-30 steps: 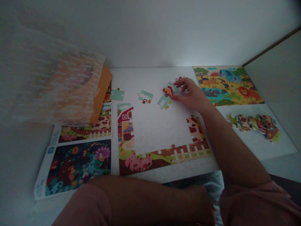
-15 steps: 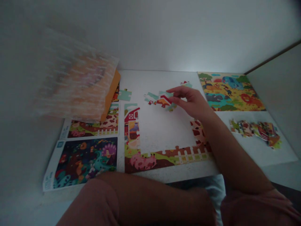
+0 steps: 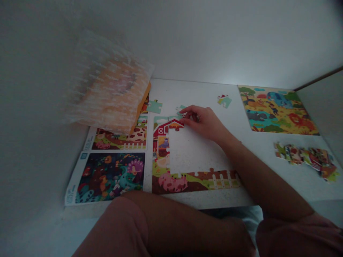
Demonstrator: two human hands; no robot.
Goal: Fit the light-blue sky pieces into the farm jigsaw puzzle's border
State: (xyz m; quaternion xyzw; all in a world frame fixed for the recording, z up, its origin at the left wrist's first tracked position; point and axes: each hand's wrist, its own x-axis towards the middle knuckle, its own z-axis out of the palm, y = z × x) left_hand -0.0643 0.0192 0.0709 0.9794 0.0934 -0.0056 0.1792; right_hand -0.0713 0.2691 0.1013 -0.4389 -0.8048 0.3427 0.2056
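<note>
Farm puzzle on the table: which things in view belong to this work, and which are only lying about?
In use: right hand; roof piece; farm puzzle.

Lying about: safari puzzle; piece pile; loose piece; picture cards.

The scene was dim and underexposed, with a cool grey cast over everything and the brightest patch on the white wall (image 3: 203, 67) just above the far edge of the table (image 3: 193, 89) — light seemed to fall from that side and faded toward the viewer. The forearm (image 3: 166, 225) in the foreground lay in deep shadow, and the plastic bag (image 3: 112, 85) at upper left was smeared and soft — while the puzzle prints stayed readable, with the picture's corners darkened and straight edges slightly bowed.
</note>
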